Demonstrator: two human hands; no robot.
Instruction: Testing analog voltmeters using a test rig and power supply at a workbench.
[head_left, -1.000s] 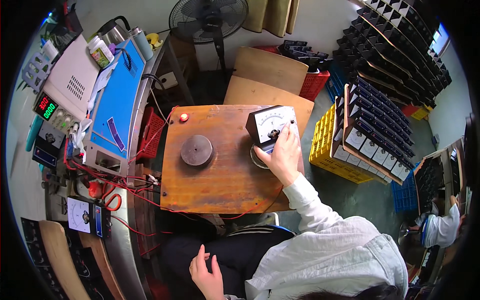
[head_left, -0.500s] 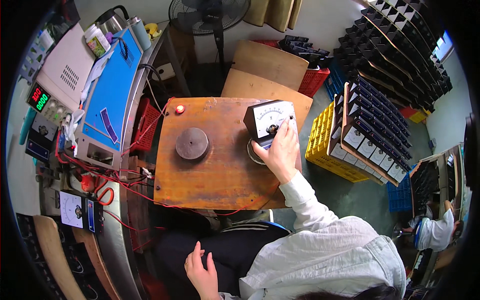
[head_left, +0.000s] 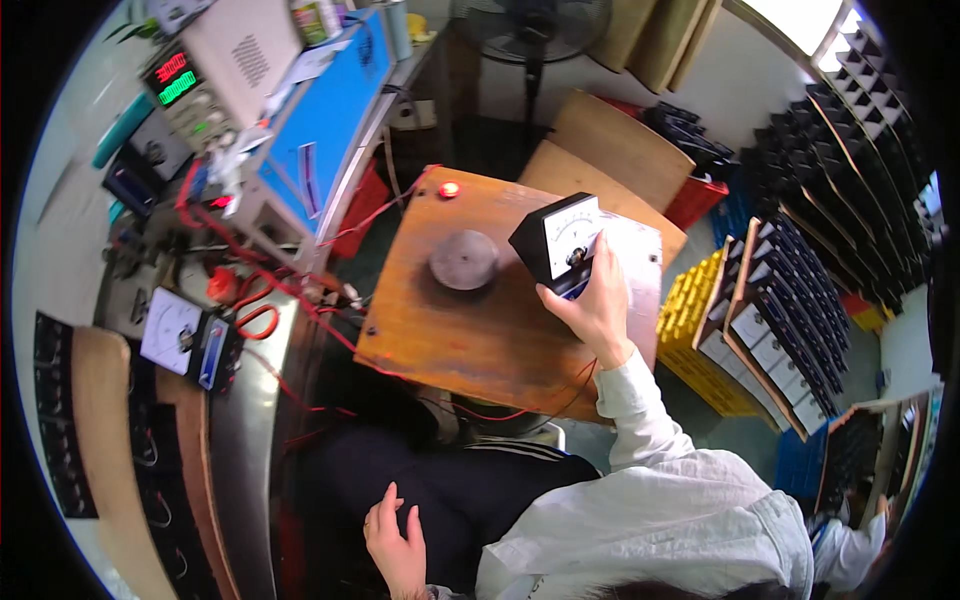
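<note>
My right hand (head_left: 602, 308) grips an analog voltmeter (head_left: 575, 237) by its front lower part. The meter has a black wedge-shaped case and a white dial, and it is tilted above the right half of the wooden board (head_left: 420, 340). A round dark metal disc (head_left: 464, 260) lies on the board, left of the meter. Resting over my dark trousers, my left hand (head_left: 396, 545) is empty with its fingers apart. A small red light (head_left: 449, 190) glows at the board's far left corner.
Left, a metal bench bears a blue box (head_left: 330, 120), a power supply (head_left: 190, 85) with lit digits, red wires (head_left: 300, 305) and another dial meter (head_left: 172, 330). A yellow crate (head_left: 690, 320) with racked meters (head_left: 790, 320) stands right of the board. Behind is a fan (head_left: 533, 60). Far right, another person's sleeve (head_left: 845, 550) shows.
The whole view has swung, so the scene sits further right. My right hand has lifted the voltmeter off its place and tilted it. My left hand stays over my lap.
</note>
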